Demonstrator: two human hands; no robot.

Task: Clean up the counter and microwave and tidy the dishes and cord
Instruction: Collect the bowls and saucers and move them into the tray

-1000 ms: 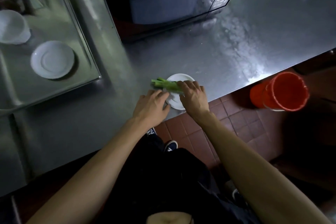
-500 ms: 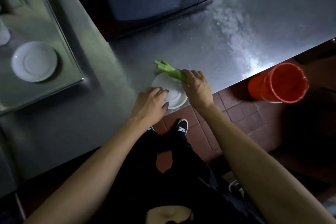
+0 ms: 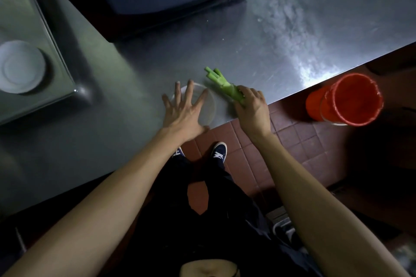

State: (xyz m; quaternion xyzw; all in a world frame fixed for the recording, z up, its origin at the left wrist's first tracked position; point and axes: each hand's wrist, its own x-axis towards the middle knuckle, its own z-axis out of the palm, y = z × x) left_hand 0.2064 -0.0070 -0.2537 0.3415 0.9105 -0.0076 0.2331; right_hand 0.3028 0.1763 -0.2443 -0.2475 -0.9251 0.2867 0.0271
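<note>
Green stalks (image 3: pixel 225 86) are sitting clenched in the right hand (image 3: pixel 252 108) beside the plate (image 3: pixel 208 105), which the flat, released left hand (image 3: pixel 183 109) is pressing near the counter (image 3: pixel 247 51) edge, risking a slide-off.

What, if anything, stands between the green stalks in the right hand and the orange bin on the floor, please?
Nothing visible does. The right hand grips the green stalks at the counter edge, and the orange bin stands open-mouthed just beyond it.

Dim, blurred frame; glare on counter (image 3: pixel 315 67) at right.
</note>
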